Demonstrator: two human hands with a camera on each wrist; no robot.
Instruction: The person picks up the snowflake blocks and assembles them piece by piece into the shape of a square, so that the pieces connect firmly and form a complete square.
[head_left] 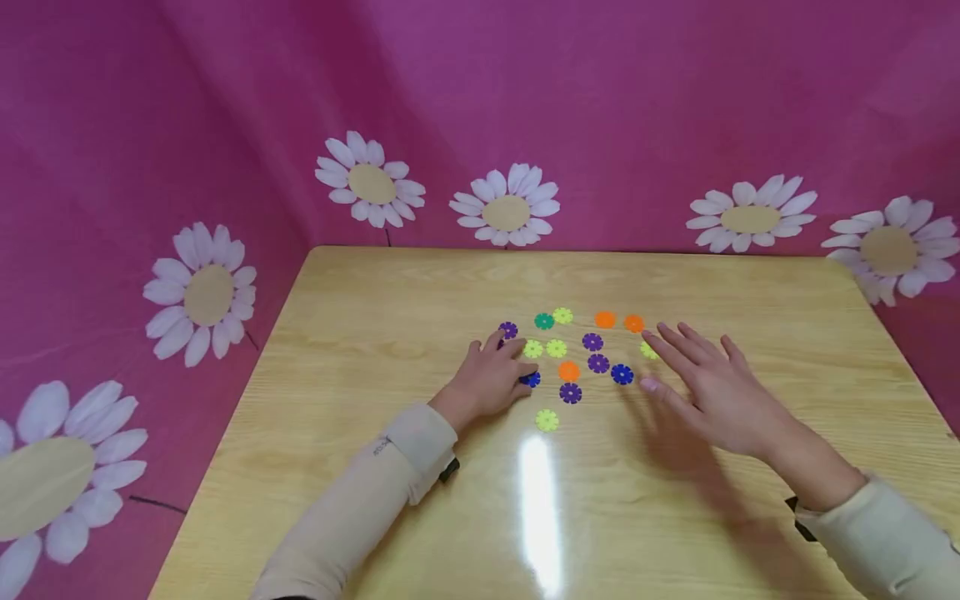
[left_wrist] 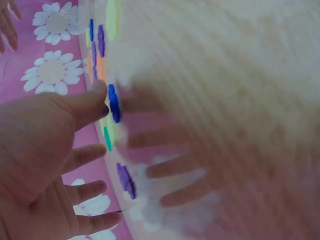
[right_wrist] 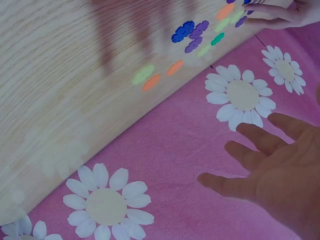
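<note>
Blue notched disc (head_left: 533,381) lies flat at left hand's (head_left: 486,383) thumb-side fingertips, contact unclear; that grip's loosely spread, no pinch visible. Right hand (head_left: 708,393): farther, splayed, empty.

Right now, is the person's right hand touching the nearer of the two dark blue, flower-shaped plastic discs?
Apart. The head view shows a small strip of tabletop between the right hand and the dark blue disc.

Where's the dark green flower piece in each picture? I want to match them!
Head: the dark green piece is just right of centre.
Left wrist: the green piece is left of centre, nearly edge-on.
Right wrist: the green piece is toward the upper right.
All three show the pink flowered cloth.
</note>
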